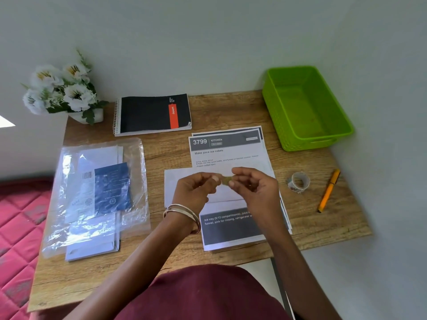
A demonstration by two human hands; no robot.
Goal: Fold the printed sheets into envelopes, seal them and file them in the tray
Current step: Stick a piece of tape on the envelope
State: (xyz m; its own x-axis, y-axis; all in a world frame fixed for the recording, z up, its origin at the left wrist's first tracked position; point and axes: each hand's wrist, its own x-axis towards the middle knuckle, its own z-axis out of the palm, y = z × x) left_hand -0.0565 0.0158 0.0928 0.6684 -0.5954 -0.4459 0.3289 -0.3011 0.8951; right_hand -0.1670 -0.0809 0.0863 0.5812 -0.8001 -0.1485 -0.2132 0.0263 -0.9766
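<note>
Clear plastic bag of envelopes (92,195) lies at bench (161,257) left. Mid-bench, left hand (196,189) and right hand (254,185) both pinch a small tape piece (225,180) above a white envelope (178,185) on the printed sheets (228,153). Tape roll (298,182), then green tray (307,107) far right.

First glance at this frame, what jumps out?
The bright green plastic basket tray at the table's back right corner, with nothing visible inside. Next, both hands at centre, the left hand and right hand, pinching a small strip of tape between them above a white envelope lying on the printed sheets. At left lies a shiny clear plastic packet of envelopes.
</note>
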